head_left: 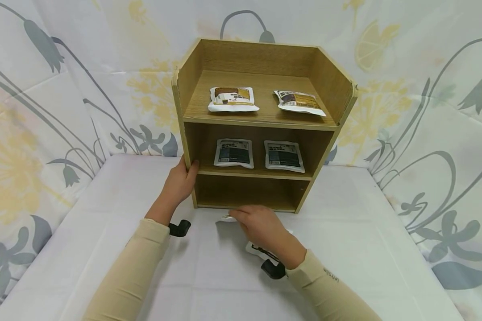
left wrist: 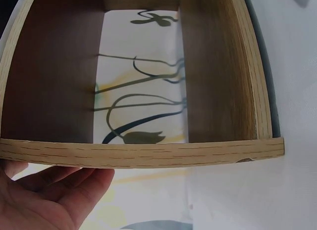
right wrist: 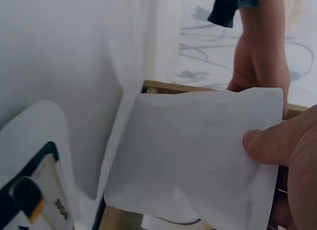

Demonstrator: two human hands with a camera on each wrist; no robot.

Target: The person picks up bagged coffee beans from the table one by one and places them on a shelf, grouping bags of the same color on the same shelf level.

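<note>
A small wooden shelf unit (head_left: pixel 261 127) stands on the white table, its bottom compartment (head_left: pixel 245 194) open to the front. My left hand (head_left: pixel 178 185) grips its left side panel, the thumb at the front edge; the left wrist view shows the fingers (left wrist: pixel 94 190) against the panel's outer face. With my right hand (head_left: pixel 261 228) I pinch a flat packet (right wrist: pixel 193 150) low before the bottom compartment. Its plain white side faces the right wrist camera, thumb pressed on it. Another white packet (head_left: pixel 255 252) with dark print lies on the table, partly hidden beneath the right wrist.
Two brown-and-white packets (head_left: pixel 233 99) (head_left: pixel 299 102) lie on the top shelf. Two dark green-and-white packets (head_left: pixel 234 153) (head_left: pixel 284 155) rest in the middle compartment. Flower-printed cloth (head_left: pixel 385 67) hangs behind and at both sides of the white table (head_left: pixel 365 240).
</note>
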